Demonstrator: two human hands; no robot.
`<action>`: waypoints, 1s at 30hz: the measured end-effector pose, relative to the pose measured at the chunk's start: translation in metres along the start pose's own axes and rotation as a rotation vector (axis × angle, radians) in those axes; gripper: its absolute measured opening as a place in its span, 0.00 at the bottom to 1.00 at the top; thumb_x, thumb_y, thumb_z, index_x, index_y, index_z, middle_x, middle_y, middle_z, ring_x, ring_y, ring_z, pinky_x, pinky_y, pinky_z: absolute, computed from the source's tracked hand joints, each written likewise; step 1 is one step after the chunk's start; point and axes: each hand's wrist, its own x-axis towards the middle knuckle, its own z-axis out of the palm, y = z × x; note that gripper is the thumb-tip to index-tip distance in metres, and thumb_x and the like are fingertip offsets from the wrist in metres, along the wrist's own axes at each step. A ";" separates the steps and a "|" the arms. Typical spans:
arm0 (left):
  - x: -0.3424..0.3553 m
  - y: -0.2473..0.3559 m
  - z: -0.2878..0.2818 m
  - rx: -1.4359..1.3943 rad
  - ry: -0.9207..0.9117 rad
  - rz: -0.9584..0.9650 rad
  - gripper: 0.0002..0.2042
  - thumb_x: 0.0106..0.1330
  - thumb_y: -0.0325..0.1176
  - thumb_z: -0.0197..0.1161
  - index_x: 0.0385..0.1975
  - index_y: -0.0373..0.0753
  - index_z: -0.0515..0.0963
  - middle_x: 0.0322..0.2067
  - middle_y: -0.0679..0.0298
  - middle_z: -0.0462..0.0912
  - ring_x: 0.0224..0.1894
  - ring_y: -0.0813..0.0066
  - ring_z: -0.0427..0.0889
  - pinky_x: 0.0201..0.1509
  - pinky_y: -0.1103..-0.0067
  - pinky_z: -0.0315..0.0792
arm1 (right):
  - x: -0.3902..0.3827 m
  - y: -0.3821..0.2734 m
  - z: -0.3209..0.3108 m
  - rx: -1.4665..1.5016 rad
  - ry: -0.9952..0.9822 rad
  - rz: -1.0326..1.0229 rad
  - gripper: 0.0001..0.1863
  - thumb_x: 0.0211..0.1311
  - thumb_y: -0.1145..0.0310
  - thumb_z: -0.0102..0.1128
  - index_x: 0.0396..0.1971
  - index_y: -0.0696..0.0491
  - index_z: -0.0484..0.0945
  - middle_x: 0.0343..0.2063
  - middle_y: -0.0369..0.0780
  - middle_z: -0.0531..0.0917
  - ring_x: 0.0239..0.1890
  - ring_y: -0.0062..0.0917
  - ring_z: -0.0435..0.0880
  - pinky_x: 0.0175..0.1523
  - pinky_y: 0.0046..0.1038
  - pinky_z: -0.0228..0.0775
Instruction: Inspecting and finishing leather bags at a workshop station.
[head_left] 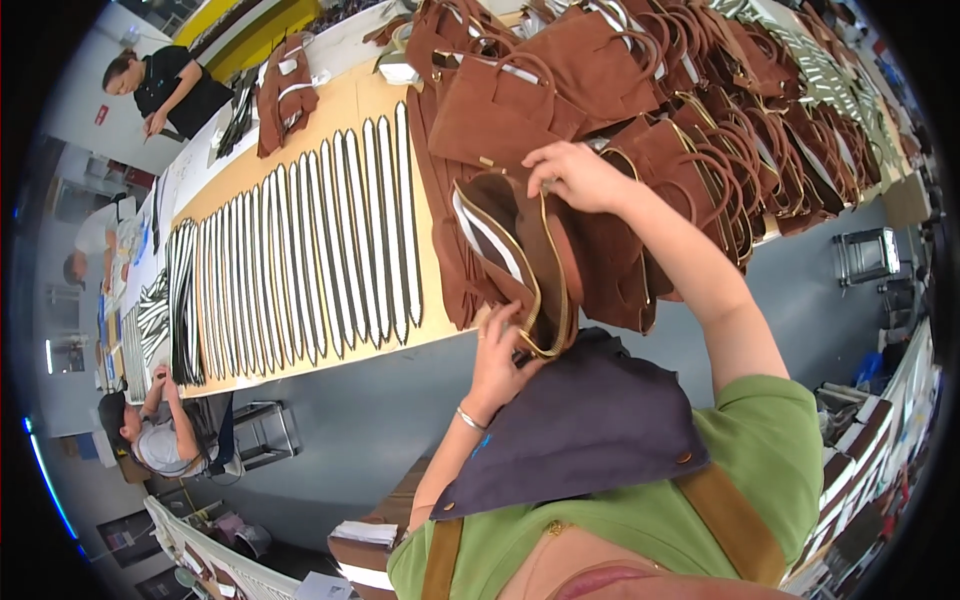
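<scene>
1 brown bag (533,250) | gold-edged mouth gaping, facing up | at tabletop's (432,310) near edge

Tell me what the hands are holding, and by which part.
A brown bag, held by the gold-edged rim of its opening: the left hand grips the near end, the right hand the far end.

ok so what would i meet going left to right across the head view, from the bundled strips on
Bundle of dark-and-white strips → row of white, dark-edged strips → open brown bag → metal stool. Left out, as it overlaps the open bag: the heap of brown bags.
</scene>
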 end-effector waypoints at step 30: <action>0.063 -0.068 0.037 -0.616 0.137 -0.387 0.31 0.75 0.39 0.51 0.73 0.44 0.45 0.66 0.63 0.58 0.61 0.71 0.66 0.61 0.76 0.66 | -0.084 -0.048 0.066 0.755 0.632 0.451 0.24 0.67 0.83 0.40 0.62 0.52 0.65 0.51 0.40 0.77 0.45 0.21 0.79 0.48 0.24 0.73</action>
